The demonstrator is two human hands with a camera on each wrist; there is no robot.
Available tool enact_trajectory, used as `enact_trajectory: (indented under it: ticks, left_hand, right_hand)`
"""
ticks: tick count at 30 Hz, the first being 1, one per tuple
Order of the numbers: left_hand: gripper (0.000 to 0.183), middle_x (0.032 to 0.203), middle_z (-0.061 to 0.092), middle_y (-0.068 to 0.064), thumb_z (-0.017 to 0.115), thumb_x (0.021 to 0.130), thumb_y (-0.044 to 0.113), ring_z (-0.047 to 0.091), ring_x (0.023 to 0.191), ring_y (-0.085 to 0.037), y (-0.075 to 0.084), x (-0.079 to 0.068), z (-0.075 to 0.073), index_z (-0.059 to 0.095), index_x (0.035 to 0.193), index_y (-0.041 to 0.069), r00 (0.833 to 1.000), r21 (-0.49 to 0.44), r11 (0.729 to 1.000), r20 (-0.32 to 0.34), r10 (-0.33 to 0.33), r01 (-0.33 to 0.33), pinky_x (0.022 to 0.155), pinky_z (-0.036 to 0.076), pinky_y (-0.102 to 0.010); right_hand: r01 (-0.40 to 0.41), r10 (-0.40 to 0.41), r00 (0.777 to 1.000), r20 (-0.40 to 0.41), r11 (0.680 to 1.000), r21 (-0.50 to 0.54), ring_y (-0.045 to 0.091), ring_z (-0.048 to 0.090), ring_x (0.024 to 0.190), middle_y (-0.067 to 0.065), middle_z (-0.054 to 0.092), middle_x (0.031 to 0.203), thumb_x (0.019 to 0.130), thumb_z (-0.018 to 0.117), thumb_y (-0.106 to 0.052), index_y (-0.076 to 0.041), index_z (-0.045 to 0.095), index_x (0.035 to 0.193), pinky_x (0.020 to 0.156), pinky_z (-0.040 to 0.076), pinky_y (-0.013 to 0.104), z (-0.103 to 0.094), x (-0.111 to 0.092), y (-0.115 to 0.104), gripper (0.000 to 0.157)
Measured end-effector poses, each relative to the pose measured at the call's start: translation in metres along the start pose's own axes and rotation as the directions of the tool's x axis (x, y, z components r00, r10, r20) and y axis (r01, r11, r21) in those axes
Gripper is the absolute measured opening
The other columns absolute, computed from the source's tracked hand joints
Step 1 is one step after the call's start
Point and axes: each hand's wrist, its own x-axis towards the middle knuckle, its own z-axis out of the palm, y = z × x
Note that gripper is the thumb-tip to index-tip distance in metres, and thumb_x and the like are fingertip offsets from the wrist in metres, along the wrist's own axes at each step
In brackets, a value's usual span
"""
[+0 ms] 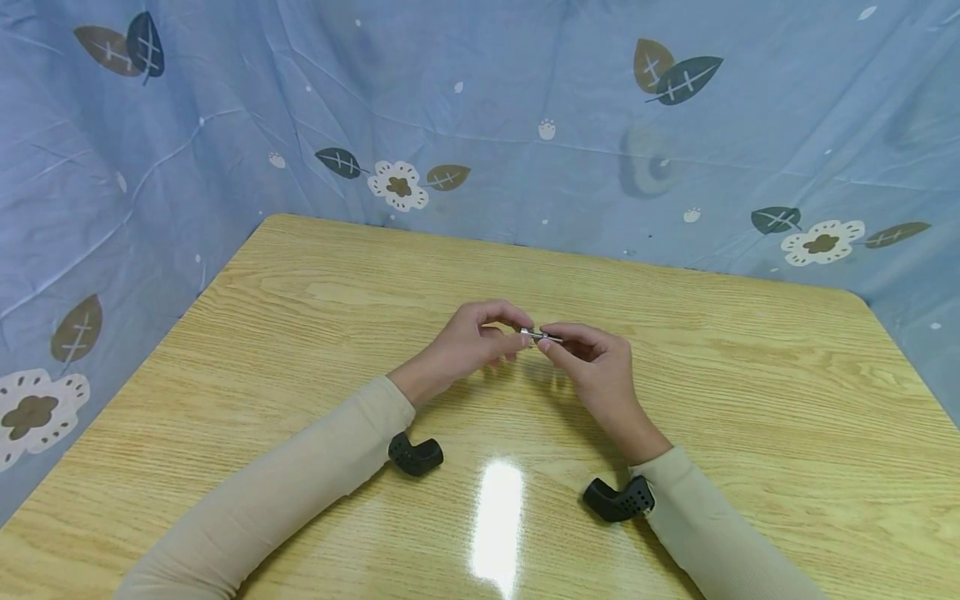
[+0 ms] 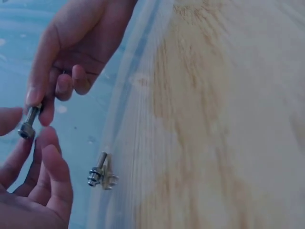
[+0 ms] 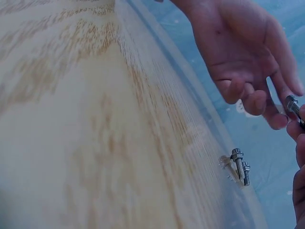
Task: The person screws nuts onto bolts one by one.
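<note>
Between the two hands, above the wooden table, is a silver socket-head bolt (image 1: 534, 334). My left hand (image 1: 476, 342) has thumb and forefinger at its thick head, the socket facing left in the head view. Gripping the other end of the shank, my right hand (image 1: 600, 367) pinches it between thumb and forefinger, and these fingertips cover part of it. The bolt head (image 2: 26, 130) and bare shank show in the left wrist view. Threads show below the bolt head (image 3: 291, 101) in the right wrist view. The left hand's other fingers curl loosely.
More bolts (image 3: 237, 163), with nuts or washers on them, lie close together on the glossy table (image 1: 337, 292) beneath the hands, mirrored in its surface. A blue patterned cloth (image 1: 487, 108) hangs behind the table's far edge. Black wrist mounts (image 1: 416, 456) sit at both cuffs.
</note>
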Motion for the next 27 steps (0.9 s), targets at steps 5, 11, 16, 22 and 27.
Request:
enact_trajectory:
  ticks: [5, 11, 16, 22, 27]
  left_hand:
    - [0.019, 0.109, 0.066, -0.019, 0.059, 0.098, 0.025, 0.060, 0.085, -0.039, 0.0009, 0.0011, 0.0007, 0.066, 0.111, 0.013, 1.000, -0.005, 1.000, -0.003, -0.013, 0.013, 0.062, 0.049, -0.032]
    - [0.016, 0.106, 0.065, -0.008, 0.062, 0.096, 0.020, 0.061, 0.085, -0.042, 0.0005, 0.0008, 0.0006, 0.066, 0.110, 0.014, 1.000, 0.000, 1.000, -0.021, 0.010, -0.010, 0.062, 0.049, -0.032]
    - [0.020, 0.104, 0.066, -0.017, 0.066, 0.092, 0.016, 0.061, 0.086, -0.043, 0.0005, 0.0002, 0.0002, 0.065, 0.112, 0.012, 0.999, 0.011, 0.999, -0.025, 0.030, -0.030, 0.062, 0.048, -0.033]
    - [0.019, 0.109, 0.065, -0.012, 0.067, 0.090, 0.013, 0.060, 0.087, -0.043, 0.0015, -0.0006, -0.0001, 0.067, 0.109, 0.015, 0.999, 0.019, 0.999, -0.024, 0.048, -0.048, 0.062, 0.048, -0.036]
    - [0.020, 0.111, 0.064, -0.005, 0.066, 0.093, 0.020, 0.062, 0.088, -0.040, 0.0016, -0.0004, -0.0005, 0.066, 0.112, 0.015, 1.000, 0.015, 1.000, -0.018, 0.008, -0.008, 0.065, 0.050, -0.036]
  right_hand:
    - [0.010, -0.010, 1.000, -0.003, 1.000, -0.001, 0.007, 0.068, 0.079, -0.014, 0.072, 0.093, 0.089, 0.071, -0.012, 0.005, 0.070, 0.107, 0.066, 0.053, 0.021, 0.0002, 0.0004, -0.0006, 0.025]
    - [0.008, -0.008, 1.000, -0.001, 1.000, -0.005, 0.006, 0.068, 0.080, -0.015, 0.072, 0.093, 0.089, 0.071, -0.012, 0.002, 0.072, 0.106, 0.066, 0.053, 0.021, 0.0000, 0.0005, -0.0012, 0.023]
    - [0.005, -0.005, 1.000, -0.003, 1.000, 0.000, 0.006, 0.067, 0.079, -0.015, 0.072, 0.093, 0.088, 0.071, -0.012, 0.004, 0.071, 0.106, 0.066, 0.053, 0.021, 0.0002, 0.0007, -0.0014, 0.024]
    - [0.012, -0.012, 1.000, 0.009, 1.000, -0.011, 0.007, 0.067, 0.080, -0.014, 0.072, 0.095, 0.088, 0.072, -0.013, -0.002, 0.073, 0.105, 0.068, 0.054, 0.021, 0.0003, 0.0007, -0.0007, 0.020]
    - [0.004, -0.004, 1.000, 0.007, 1.000, -0.013, 0.010, 0.068, 0.079, -0.014, 0.072, 0.093, 0.088, 0.071, -0.014, 0.000, 0.072, 0.106, 0.067, 0.054, 0.021, 0.0000, 0.0006, -0.0003, 0.023]
